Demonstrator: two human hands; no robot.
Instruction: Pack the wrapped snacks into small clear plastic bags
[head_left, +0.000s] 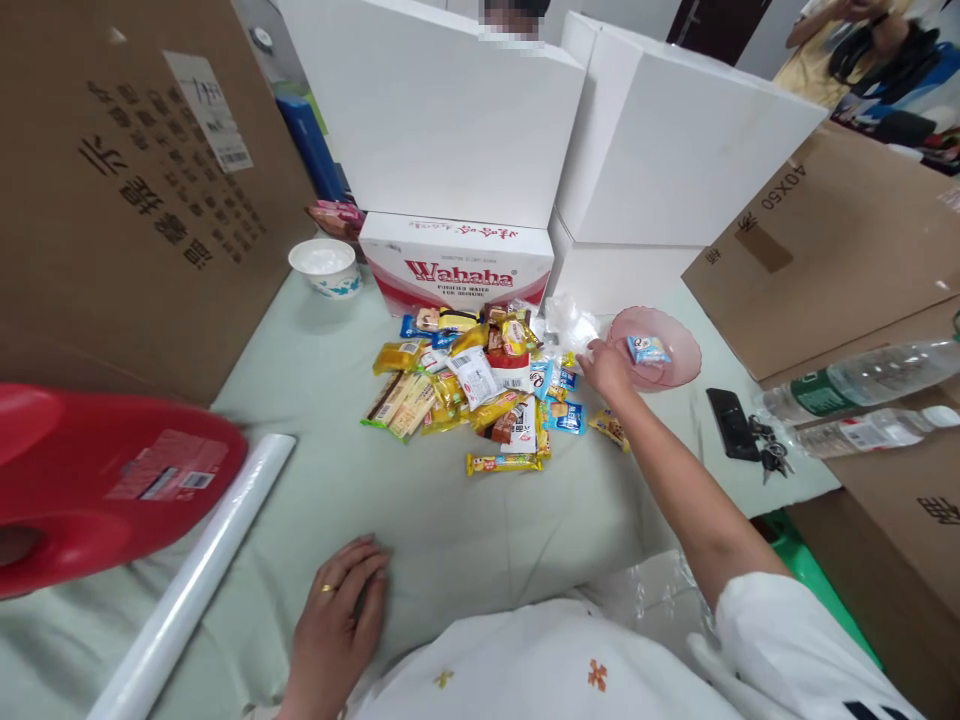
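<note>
My left hand (341,615), with a ring on one finger, rests on the pale green cloth near the front edge. Its fingers are loosely bent and hold nothing. My right hand (604,372) reaches between a heap of wrapped snacks (480,375) and a pink bowl (694,350). Its fingertips are beside a crumpled clear plastic bag (571,322), slightly apart, with nothing visible held in them. One blue-and-white packet (648,350) lies in the bowl. A yellow snack packet (610,428) lies under my right wrist, and a long yellow stick packet (504,463) is at the heap's front.
Behind the heap stand a Wahaha carton (457,262) and white boxes (675,140). A paper bowl (325,268) sits back left. On the right lie a phone (732,424), keys (772,455) and plastic bottles (862,380). A red object (112,470) and white roll (195,580) are left.
</note>
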